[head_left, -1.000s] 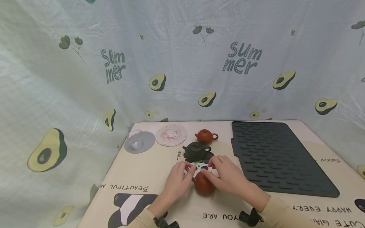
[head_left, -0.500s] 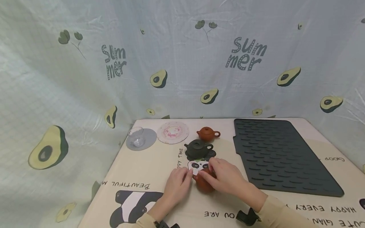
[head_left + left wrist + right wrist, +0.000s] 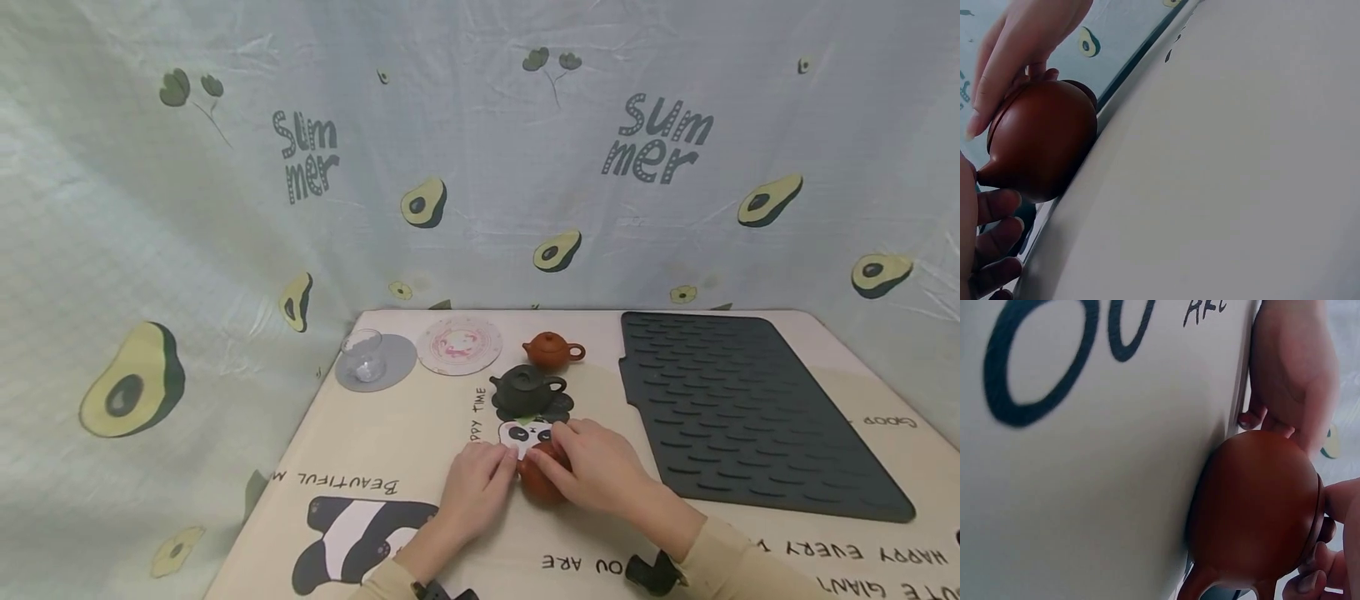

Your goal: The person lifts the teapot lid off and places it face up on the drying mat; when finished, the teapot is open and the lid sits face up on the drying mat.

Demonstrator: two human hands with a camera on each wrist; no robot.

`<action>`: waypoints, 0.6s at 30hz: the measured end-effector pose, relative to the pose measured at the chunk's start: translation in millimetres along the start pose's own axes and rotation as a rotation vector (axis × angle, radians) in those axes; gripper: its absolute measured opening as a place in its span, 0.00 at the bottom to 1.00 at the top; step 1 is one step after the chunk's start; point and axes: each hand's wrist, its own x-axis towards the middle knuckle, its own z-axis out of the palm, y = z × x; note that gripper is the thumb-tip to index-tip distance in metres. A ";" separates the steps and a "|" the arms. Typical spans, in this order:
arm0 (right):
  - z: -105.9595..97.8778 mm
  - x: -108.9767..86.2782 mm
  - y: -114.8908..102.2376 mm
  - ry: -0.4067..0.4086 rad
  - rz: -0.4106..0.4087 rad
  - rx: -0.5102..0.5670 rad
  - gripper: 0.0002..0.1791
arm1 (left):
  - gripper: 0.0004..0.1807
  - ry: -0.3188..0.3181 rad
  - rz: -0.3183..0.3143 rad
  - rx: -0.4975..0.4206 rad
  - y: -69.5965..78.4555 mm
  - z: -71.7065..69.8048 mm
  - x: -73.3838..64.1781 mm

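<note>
A reddish-brown clay teapot (image 3: pixel 542 483) sits on the table, its spout pointing left and its lid on. My right hand (image 3: pixel 603 467) reaches over it from the right. In the right wrist view its fingers close around the lid knob (image 3: pixel 1327 530). My left hand (image 3: pixel 476 487) is at the other side, thumb and forefinger at the spout tip. The left wrist view shows the spout (image 3: pixel 988 174) meeting that hand, with the other fingers (image 3: pixel 999 234) curled below. The teapot handle (image 3: pixel 1229 584) shows at the bottom of the right wrist view.
Behind stand a black teapot (image 3: pixel 522 390) and a smaller orange-brown teapot (image 3: pixel 550 351). Farther left are a patterned plate (image 3: pixel 459 346) and a clear glass (image 3: pixel 365 357) on a grey round mat (image 3: pixel 401 362). A dark ridged mat (image 3: pixel 750 417) covers the right side.
My left hand has drawn back from beside the lid to the spout. My right hand stays over the lid. The head view has shifted slightly.
</note>
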 end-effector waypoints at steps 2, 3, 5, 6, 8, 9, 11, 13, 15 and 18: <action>0.3 -0.4 0.1 0.013 -0.008 -0.008 0.22 | 0.20 -0.007 0.006 -0.005 0.5 0.4 -0.2; 0.5 -0.7 0.2 0.022 -0.013 -0.010 0.22 | 0.20 -0.010 0.006 -0.006 0.6 0.5 -0.4; 0.8 -1.1 0.4 0.042 -0.023 -0.011 0.22 | 0.20 -0.017 0.007 -0.011 1.1 0.2 -0.7; 1.0 -1.2 0.5 0.051 -0.027 -0.013 0.22 | 0.20 -0.020 0.007 -0.009 1.4 -0.1 -0.8; 1.3 -1.3 0.7 0.062 -0.035 -0.016 0.22 | 0.21 -0.027 0.004 -0.009 1.7 -0.7 -1.1; 1.4 -1.3 0.7 0.064 -0.037 -0.019 0.22 | 0.21 -0.031 0.000 -0.007 1.8 -1.0 -1.3; 1.4 -1.1 0.6 0.063 -0.040 -0.020 0.21 | 0.22 -0.036 -0.003 -0.007 2.0 -1.5 -1.7; 0.8 -1.0 0.6 0.055 -0.036 -0.011 0.20 | 0.22 -0.042 -0.008 -0.011 2.1 -1.9 -2.0; -0.1 -0.9 0.9 0.037 -0.019 0.021 0.19 | 0.22 -0.045 -0.016 -0.020 2.2 -2.1 -2.0; -2.3 -0.8 2.0 -0.002 0.028 0.105 0.18 | 0.22 -0.047 -0.023 -0.027 2.3 -2.7 -1.5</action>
